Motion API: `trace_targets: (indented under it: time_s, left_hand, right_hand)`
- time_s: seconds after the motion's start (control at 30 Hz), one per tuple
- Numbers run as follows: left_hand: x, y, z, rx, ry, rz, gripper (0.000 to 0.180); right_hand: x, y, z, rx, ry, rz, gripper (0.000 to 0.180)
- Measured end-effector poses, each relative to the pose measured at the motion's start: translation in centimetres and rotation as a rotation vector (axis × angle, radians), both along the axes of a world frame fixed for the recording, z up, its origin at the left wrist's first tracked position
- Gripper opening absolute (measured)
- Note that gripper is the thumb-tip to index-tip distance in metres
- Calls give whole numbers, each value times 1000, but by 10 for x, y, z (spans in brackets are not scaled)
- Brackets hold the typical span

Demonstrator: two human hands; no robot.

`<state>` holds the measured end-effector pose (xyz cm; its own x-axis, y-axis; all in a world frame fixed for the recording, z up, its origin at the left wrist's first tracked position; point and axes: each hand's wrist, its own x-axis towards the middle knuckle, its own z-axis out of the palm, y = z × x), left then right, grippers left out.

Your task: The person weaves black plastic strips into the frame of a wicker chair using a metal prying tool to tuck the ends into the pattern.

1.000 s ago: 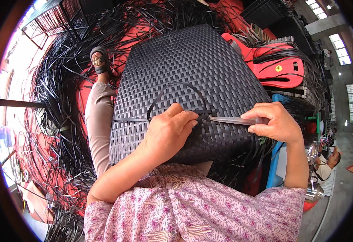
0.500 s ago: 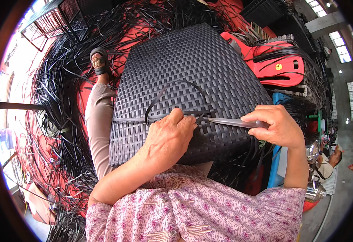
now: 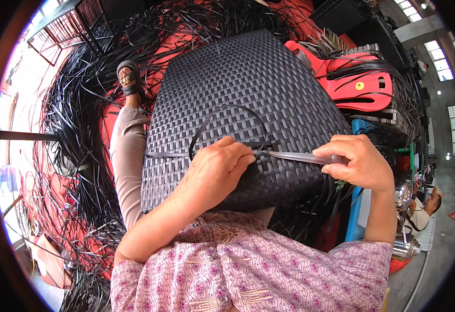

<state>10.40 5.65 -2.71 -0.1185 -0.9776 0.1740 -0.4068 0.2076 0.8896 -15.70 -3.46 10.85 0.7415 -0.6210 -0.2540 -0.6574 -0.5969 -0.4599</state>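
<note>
A dark grey woven panel of flat plastic strips [image 3: 222, 83] lies across my lap. My right hand [image 3: 360, 162] grips a tapered metal awl [image 3: 297, 156], its tip at the weave near my left fingers. The tip's exact depth among the strips is too small to make out. My left hand [image 3: 214, 169] rests on the panel, thumb and forefinger pinched on a black strip [image 3: 258, 145] beside the tip. From there a loose strip loop [image 3: 232, 106] arches over the weave. Part of the strip is hidden beneath my left hand.
Heaps of loose black strips [image 3: 79, 171] spread over red sheeting at left and behind. At right stand a red plastic seat [image 3: 355, 86], a blue-edged container [image 3: 360, 213] and a metal flask [image 3: 407, 247]. Another person [image 3: 424, 210] is farther right.
My left hand has shifted slightly, its fingers now lower and more extended over the strip. The awl stays at the same spot, its handle nudged a little to the right.
</note>
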Motion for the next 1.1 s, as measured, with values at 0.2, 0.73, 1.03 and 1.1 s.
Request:
trace_targets:
  time_s: [0.2, 0.73, 1.03, 1.1]
  left_hand:
    - [3, -5, 5, -24, -85, -68, 13]
    - [-2, -13, -16, 128, 132, -36, 15]
    - [-11, -14, -24, 128, 146, 1, 13]
    - [-14, -15, -27, 107, 134, 6, 13]
  right_hand:
    - [6, 2, 7, 7, 61, -14, 27]
    - [1, 6, 4, -128, 47, 60, 29]
    - [20, 23, 19, -323, 229, 121, 26]
    - [21, 26, 21, -351, 241, 125, 26]
